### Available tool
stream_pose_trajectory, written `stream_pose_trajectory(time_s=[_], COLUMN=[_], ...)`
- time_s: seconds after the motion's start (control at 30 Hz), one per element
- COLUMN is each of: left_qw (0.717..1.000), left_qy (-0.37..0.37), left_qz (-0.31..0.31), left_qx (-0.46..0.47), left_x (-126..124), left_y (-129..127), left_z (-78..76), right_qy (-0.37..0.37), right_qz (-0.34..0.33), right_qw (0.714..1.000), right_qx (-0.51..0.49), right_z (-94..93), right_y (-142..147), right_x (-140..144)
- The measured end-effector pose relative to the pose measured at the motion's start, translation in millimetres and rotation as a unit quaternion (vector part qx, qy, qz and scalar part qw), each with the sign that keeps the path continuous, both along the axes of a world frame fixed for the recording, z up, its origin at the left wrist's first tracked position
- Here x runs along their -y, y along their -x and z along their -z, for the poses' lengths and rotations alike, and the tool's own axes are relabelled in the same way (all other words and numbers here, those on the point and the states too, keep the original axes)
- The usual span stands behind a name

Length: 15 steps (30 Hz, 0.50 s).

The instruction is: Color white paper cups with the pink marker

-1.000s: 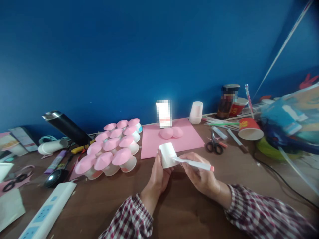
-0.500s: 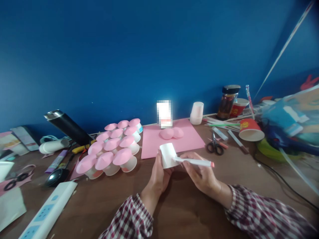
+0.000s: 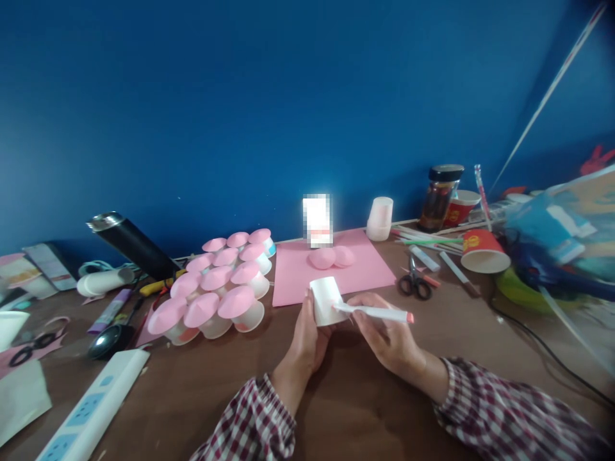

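Observation:
A small white paper cup (image 3: 326,299) is held tilted in my left hand (image 3: 307,336), whose fingers wrap its side and underside. My right hand (image 3: 384,333) grips a white marker (image 3: 379,312) with a reddish end, its tip touching or nearly touching the cup's wall. A faint pinkish mark seems to show near the tip. Beyond the cup, pink paper cones (image 3: 331,257) lie on a pink sheet (image 3: 293,282). To the left stand several white cups with pink cone tops (image 3: 216,278) in rows.
Scissors (image 3: 414,282), loose markers (image 3: 459,274) and a red paper cup (image 3: 485,251) lie to the right. A stack of white cups (image 3: 380,219) and a dark jar (image 3: 439,198) stand by the wall. At left are a power strip (image 3: 96,403) and a black flask (image 3: 132,243).
The white cup has shifted very slightly to the right in my left hand. My right hand and the marker stay almost in place.

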<state>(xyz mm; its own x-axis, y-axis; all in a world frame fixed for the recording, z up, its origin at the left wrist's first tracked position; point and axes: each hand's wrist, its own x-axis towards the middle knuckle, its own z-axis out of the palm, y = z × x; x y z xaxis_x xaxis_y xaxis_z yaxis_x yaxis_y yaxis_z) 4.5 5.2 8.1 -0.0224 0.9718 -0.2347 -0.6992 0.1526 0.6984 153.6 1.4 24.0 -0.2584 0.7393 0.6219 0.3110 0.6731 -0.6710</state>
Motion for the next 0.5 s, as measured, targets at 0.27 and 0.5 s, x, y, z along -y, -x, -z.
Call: stream_pose_trajectory(time_s=[0.27,0.5], left_qw=[0.999,0.998], left_qy=[-0.007,-0.026], left_qz=[0.010,0.000], left_qx=[-0.033,-0.050], left_x=[0.4,3.3], left_y=[-0.5,-2.0], left_z=[1.1,2.0], right_qy=[-0.014,-0.014], right_qz=[0.000,0.015], right_qw=[1.000,1.000], right_qx=[0.008,0.020], right_z=[-1.3,-3.8], right_y=[0.8,1.1], right_x=[-0.6,2.1])
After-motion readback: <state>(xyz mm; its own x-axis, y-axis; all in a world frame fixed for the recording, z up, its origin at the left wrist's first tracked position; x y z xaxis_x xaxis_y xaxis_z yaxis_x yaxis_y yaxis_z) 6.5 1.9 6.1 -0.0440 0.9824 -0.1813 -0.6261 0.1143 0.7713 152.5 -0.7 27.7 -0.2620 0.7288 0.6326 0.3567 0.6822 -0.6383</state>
